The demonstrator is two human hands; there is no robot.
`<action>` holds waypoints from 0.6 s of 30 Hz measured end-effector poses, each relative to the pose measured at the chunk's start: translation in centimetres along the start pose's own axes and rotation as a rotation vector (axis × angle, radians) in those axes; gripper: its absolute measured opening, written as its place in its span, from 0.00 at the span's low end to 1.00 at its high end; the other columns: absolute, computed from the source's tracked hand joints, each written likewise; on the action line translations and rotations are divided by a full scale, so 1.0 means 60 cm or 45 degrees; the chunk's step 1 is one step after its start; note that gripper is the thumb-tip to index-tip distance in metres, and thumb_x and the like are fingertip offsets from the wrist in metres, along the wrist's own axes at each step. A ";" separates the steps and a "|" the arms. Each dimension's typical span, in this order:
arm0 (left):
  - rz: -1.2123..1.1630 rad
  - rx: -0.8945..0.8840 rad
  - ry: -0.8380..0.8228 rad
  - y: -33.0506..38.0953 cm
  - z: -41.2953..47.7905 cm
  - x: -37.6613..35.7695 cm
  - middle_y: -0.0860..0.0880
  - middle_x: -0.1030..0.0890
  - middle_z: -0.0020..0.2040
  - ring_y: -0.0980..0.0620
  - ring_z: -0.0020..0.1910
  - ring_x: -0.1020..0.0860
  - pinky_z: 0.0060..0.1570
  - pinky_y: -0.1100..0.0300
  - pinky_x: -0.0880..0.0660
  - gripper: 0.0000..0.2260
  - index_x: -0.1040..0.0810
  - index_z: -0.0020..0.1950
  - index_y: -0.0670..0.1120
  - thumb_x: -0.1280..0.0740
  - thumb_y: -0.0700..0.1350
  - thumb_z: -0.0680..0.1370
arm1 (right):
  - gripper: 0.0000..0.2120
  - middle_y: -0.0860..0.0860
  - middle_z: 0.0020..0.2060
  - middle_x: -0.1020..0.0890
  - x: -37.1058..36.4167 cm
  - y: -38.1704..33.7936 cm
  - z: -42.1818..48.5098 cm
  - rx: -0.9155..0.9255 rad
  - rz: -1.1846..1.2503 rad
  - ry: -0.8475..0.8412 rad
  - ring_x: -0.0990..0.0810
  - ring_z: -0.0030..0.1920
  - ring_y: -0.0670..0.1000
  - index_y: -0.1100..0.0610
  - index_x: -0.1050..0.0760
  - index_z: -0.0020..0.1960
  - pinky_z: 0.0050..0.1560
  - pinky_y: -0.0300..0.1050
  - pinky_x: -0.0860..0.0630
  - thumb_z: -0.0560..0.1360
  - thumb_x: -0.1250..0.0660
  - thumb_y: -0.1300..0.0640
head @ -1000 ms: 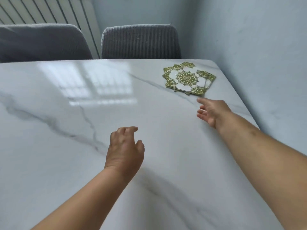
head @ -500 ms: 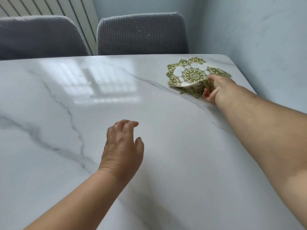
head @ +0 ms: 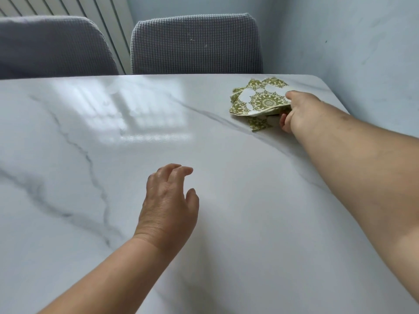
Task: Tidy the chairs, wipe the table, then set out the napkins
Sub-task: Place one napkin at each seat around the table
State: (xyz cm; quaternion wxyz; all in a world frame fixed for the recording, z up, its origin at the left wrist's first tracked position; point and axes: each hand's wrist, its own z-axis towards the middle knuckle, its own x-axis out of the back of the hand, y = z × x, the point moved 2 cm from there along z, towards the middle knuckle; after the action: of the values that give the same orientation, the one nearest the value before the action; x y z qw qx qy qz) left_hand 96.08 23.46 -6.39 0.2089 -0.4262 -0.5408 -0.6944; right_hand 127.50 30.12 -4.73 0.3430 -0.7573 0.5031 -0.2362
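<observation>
A small stack of green-and-white patterned napkins (head: 260, 100) lies near the far right corner of the white marble table (head: 113, 155). My right hand (head: 299, 112) pinches the stack's near right edge, thumb on top and fingers underneath, and that side is lifted off the table. One napkin corner (head: 258, 123) still lies flat below the raised part. My left hand (head: 169, 207) hovers over the middle of the table, fingers loosely curled and apart, holding nothing.
Two grey fabric-covered chairs (head: 196, 44) (head: 52, 46) stand pushed in along the table's far edge. A white radiator (head: 99, 14) is behind them. A pale blue wall (head: 353, 46) runs close along the table's right side.
My right hand reached forward to the napkins, gripped their near edge and has lifted that side. My left hand stayed over the table's middle.
</observation>
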 end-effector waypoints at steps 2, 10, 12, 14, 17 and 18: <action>-0.005 -0.001 0.006 -0.004 0.002 0.002 0.54 0.32 0.67 0.54 0.67 0.39 0.59 0.66 0.42 0.18 0.29 0.66 0.52 0.37 0.42 0.77 | 0.16 0.47 0.34 0.33 0.000 0.003 -0.006 -0.074 -0.048 -0.016 0.34 0.30 0.46 0.55 0.34 0.36 0.18 0.34 0.38 0.77 0.33 0.53; -0.003 0.031 0.016 -0.025 0.003 0.007 0.54 0.32 0.66 0.53 0.66 0.37 0.59 0.65 0.41 0.17 0.28 0.66 0.52 0.37 0.42 0.77 | 0.04 0.48 0.42 0.17 -0.023 0.000 0.000 0.091 -0.104 -0.004 0.17 0.39 0.48 0.60 0.21 0.48 0.44 0.41 0.20 0.73 0.32 0.63; -0.023 0.043 0.015 -0.031 0.000 0.007 0.55 0.32 0.66 0.54 0.66 0.37 0.59 0.65 0.41 0.17 0.28 0.65 0.52 0.36 0.42 0.77 | 0.10 0.49 0.39 0.18 -0.026 -0.004 0.002 0.155 -0.077 0.034 0.17 0.39 0.48 0.60 0.20 0.50 0.44 0.46 0.18 0.72 0.35 0.68; -0.100 0.068 0.009 -0.035 -0.003 0.008 0.56 0.31 0.65 0.56 0.66 0.35 0.60 0.65 0.39 0.17 0.28 0.65 0.53 0.36 0.43 0.76 | 0.12 0.50 0.38 0.18 -0.025 -0.005 -0.004 0.232 -0.058 0.048 0.16 0.39 0.48 0.59 0.22 0.50 0.41 0.53 0.18 0.72 0.38 0.71; -0.440 0.231 -0.032 -0.037 -0.005 0.012 0.57 0.29 0.61 0.59 0.61 0.28 0.58 0.62 0.31 0.16 0.28 0.63 0.56 0.34 0.47 0.76 | 0.18 0.54 0.45 0.18 -0.029 -0.009 -0.025 0.385 -0.053 -0.060 0.16 0.38 0.51 0.60 0.26 0.58 0.32 0.52 0.17 0.72 0.41 0.72; -0.607 0.339 -0.061 -0.036 -0.003 0.015 0.57 0.27 0.60 0.60 0.58 0.26 0.55 0.63 0.29 0.15 0.27 0.62 0.56 0.33 0.48 0.76 | 0.18 0.55 0.46 0.17 -0.031 -0.012 -0.040 0.430 -0.053 -0.119 0.16 0.38 0.51 0.61 0.26 0.60 0.30 0.50 0.18 0.72 0.40 0.72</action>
State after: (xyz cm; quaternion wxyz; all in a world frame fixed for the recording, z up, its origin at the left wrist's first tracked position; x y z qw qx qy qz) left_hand 93.89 24.13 -6.92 0.0808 -0.2721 -0.7172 -0.6365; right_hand 125.54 31.34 -2.64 0.4836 -0.7092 0.4239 -0.2889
